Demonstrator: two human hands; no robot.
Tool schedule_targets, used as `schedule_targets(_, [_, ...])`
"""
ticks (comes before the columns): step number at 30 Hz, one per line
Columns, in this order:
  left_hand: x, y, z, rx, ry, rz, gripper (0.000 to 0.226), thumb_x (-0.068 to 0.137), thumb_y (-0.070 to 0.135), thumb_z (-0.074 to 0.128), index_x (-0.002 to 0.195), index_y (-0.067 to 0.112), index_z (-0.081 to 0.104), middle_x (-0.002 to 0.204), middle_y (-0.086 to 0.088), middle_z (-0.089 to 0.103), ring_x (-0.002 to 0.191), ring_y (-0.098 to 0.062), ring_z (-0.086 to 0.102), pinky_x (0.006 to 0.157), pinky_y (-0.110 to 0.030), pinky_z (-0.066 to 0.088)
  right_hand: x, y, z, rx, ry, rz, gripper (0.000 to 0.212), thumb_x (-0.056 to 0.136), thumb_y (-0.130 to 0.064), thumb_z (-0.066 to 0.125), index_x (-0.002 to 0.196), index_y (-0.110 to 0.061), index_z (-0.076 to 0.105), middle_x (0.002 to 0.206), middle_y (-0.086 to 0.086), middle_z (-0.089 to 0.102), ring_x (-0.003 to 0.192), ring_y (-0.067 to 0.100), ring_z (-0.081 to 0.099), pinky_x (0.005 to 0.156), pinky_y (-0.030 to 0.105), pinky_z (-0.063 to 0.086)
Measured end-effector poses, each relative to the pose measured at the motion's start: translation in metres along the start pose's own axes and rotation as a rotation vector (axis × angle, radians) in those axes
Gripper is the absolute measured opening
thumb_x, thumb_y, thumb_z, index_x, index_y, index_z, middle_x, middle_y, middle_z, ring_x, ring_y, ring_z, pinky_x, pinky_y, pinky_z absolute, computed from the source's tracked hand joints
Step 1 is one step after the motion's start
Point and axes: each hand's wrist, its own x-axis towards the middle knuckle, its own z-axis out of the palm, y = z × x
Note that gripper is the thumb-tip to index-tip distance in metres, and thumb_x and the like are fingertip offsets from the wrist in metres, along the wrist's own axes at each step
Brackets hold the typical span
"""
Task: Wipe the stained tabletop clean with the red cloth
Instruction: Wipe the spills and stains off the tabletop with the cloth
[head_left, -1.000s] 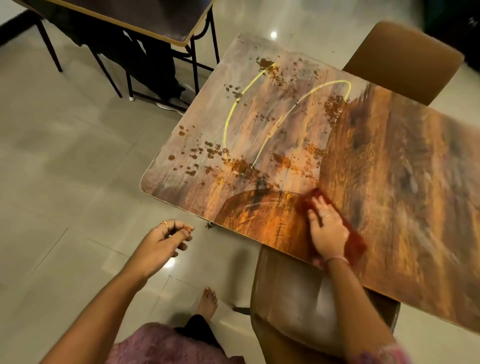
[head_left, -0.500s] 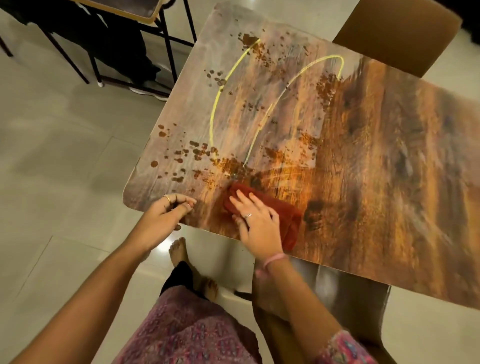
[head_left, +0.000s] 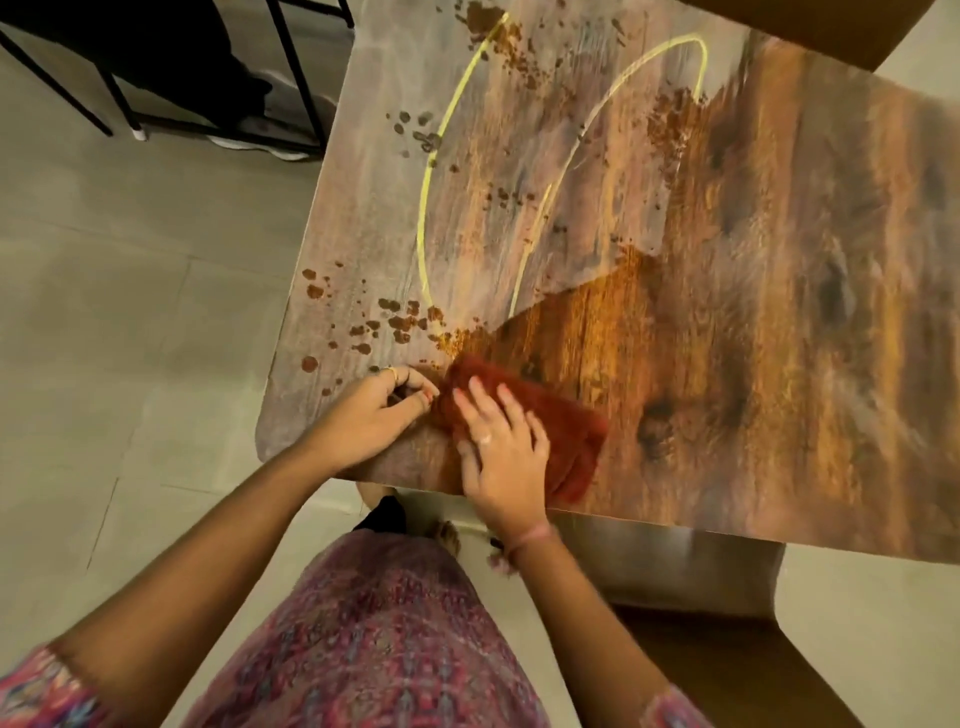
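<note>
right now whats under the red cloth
The red cloth lies flat on the wooden tabletop, pressed down by the right hand. Whether any stain remains beneath it cannot be seen; the cloth covers that patch.

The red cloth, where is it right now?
In the head view, the cloth lies near the table's near edge, under the right hand, beside the left hand.

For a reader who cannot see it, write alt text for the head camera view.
A person's right hand presses a red cloth flat near the front edge of a wooden tabletop. The left hand rests beside the cloth with curled fingers. Brown spots and curved yellow lines mark the surface beyond.
</note>
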Motion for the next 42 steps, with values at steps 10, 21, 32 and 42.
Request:
schedule_targets(10, [0.03, 0.012, -0.03, 0.014, -0.01, 0.036, 0.014, 0.095, 0.018, 0.053, 0.095, 0.028, 0.063, 0.09, 0.014, 0.062, 0.076, 0.004, 0.056, 0.06, -0.003, 0.04, 0.141, 0.081, -0.053, 0.063, 0.054, 0.084, 0.049, 0.093, -0.026, 0.05, 0.139, -0.039, 0.041, 0.151, -0.017, 0.032, 0.142, 0.008, 0.023, 0.109, 0.035, 0.017])
schedule_targets(21, [0.035, 0.01, -0.043, -0.038, 0.039, 0.045, 0.013, 0.094, 0.023, 0.054, 0.095, 0.031, 0.064, 0.091, -0.002, 0.067, 0.082, -0.026, 0.064, 0.072, -0.046, 0.054, 0.044, -0.025, 0.004, 0.04, 0.046, 0.064, 0.049, 0.092, -0.03, 0.043, 0.14, -0.039, 0.039, 0.15, -0.018, 0.032, 0.142, 0.007, 0.021, 0.113, 0.037, 0.013])
schedule_targets(32, [0.052, 0.028, -0.021, 0.02, -0.005, 0.096, 0.011, 0.094, 0.025, 0.055, 0.092, 0.034, 0.062, 0.081, 0.013, 0.061, 0.072, 0.002, 0.056, 0.062, -0.014, 0.04, 0.195, 0.092, -0.065, 0.002, -0.035, -0.129, 0.048, 0.094, -0.03, 0.047, 0.14, -0.039, 0.038, 0.152, -0.015, 0.031, 0.142, 0.013, 0.024, 0.115, 0.041, 0.016])
schedule_targets(42, [0.076, 0.049, 0.009, -0.063, 0.186, 0.05, 0.012, 0.093, 0.026, 0.055, 0.092, 0.034, 0.064, 0.087, -0.004, 0.069, 0.08, -0.027, 0.063, 0.074, -0.042, 0.05, 0.208, 0.087, -0.063, 0.095, 0.192, 0.201, 0.049, 0.092, -0.031, 0.049, 0.14, -0.037, 0.04, 0.151, -0.014, 0.032, 0.142, 0.011, 0.022, 0.114, 0.043, 0.015])
